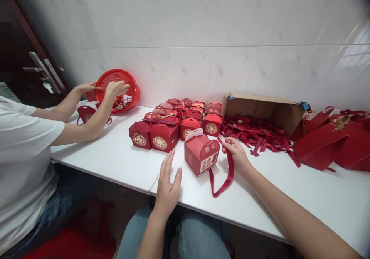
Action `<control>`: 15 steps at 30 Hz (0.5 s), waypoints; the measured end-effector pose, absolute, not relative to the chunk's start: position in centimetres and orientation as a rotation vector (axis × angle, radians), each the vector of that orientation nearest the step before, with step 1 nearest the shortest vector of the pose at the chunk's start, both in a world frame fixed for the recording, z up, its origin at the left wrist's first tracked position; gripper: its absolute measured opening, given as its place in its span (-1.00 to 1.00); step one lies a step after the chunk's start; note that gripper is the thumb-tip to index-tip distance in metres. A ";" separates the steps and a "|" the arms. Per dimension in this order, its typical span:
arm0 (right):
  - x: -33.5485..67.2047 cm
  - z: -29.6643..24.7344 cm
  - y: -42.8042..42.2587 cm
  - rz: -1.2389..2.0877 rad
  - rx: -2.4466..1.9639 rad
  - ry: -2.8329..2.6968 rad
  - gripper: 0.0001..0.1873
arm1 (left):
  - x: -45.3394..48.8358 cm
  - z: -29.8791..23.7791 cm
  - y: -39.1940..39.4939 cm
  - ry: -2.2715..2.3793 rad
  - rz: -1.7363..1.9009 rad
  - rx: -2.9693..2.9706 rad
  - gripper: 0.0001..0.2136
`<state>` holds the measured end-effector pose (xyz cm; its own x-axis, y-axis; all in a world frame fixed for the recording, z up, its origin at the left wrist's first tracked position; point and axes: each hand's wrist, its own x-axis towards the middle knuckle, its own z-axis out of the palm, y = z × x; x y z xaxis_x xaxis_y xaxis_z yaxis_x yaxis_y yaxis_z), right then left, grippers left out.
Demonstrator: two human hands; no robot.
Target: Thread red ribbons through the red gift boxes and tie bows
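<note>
A small red gift box (200, 154) with gold characters and a folded handle top stands on the white table (303, 197) in front of me. My left hand (168, 185) hovers just left of it, fingers stretched out and empty. My right hand (236, 154) pinches a red ribbon (224, 178) near the box's right side; the ribbon loops down toward the table edge.
Several finished red boxes (173, 122) stand behind. A pile of red ribbons (257, 133) lies before an open cardboard box (264, 110). Flat red box blanks (332, 143) lie at right. At left, a person in a white shirt (20, 158) reaches into a tilted red basket (118, 89).
</note>
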<state>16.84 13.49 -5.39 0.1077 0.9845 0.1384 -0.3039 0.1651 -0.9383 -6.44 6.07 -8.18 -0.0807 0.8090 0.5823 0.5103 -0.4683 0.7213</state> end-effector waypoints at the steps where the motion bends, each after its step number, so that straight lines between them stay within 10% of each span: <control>1: 16.6 -5.0 13.0 1.219 -0.850 -1.008 -0.68 | -6.4 -8.1 5.9 1.436 1.561 1.939 -0.52; 15: 14.8 -3.1 9.0 1.343 -0.657 -1.207 -0.68 | -1.9 -3.0 8.9 1.392 1.646 2.302 -0.82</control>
